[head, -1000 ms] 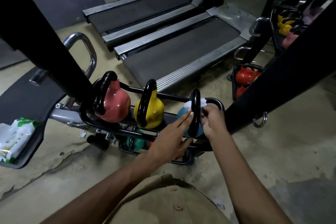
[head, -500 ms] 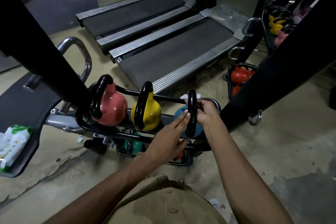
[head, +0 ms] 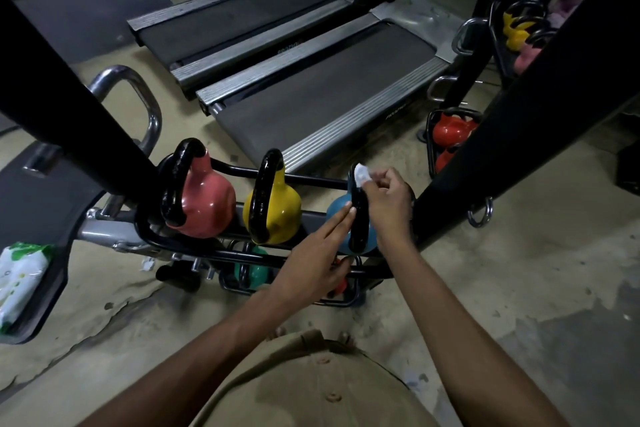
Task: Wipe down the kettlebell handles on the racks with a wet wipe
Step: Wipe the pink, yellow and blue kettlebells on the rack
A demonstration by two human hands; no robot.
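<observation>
White wet wipe (head: pixel 360 177) sits pinched in our right hand (head: pixel 388 199) atop the handle (head: pixel 358 229) of the blue kettlebell (head: pixel 341 203), rightmost on the near rack (head: pixel 311 179). Our left hand (head: pixel 311 260) touches it, fingers straight. A loose pinch could drop the wipe.

White wet wipe (head: pixel 362 175) atop black handle (head: pixel 358 224) of blue kettlebell (head: pixel 335 210), rightmost on rack (head: pixel 311 179).

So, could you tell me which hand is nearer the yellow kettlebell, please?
Left. The left hand lies right of the yellow kettlebell, fingers on the blue kettlebell's handle; the right hand pinches the wet wipe beyond that handle.
</observation>
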